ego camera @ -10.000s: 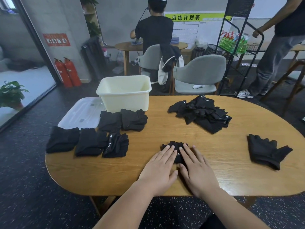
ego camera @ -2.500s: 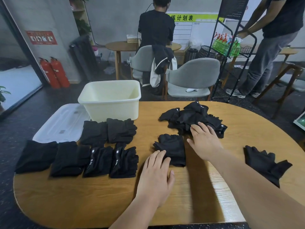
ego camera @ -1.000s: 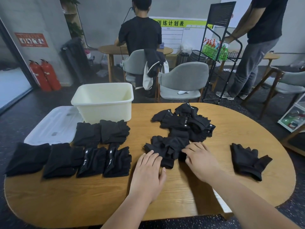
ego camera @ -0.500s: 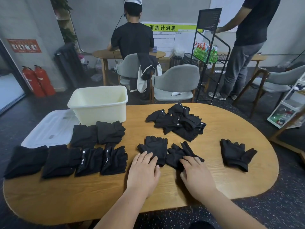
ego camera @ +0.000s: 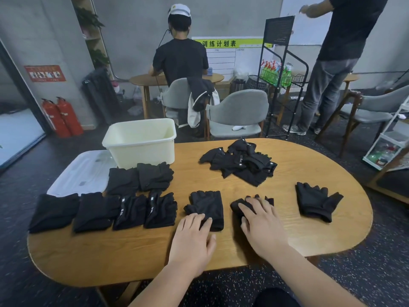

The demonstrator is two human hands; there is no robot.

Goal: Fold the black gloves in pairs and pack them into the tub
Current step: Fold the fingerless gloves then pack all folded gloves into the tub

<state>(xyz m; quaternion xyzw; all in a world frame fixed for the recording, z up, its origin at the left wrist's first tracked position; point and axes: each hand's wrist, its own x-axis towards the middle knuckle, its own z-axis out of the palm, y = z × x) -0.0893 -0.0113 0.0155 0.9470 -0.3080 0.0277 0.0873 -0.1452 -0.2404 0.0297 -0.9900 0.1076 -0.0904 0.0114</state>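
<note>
Pressing a matte black fingerless glove [ego camera: 205, 204] flat on the counter [ego camera: 110, 258] with the left hand [ego camera: 192, 238], grip apart, straight fingertips on the cuff. Covering a second glove [ego camera: 235, 207] with the right hand [ego camera: 262, 222], grip likewise spread. Both nearer than the tub [ego camera: 141, 142] and to its right, long axes near-to-far, finger stubs pointing toward the tub's end.

Dim, soft shadows, wide-angle edge distortion
</note>
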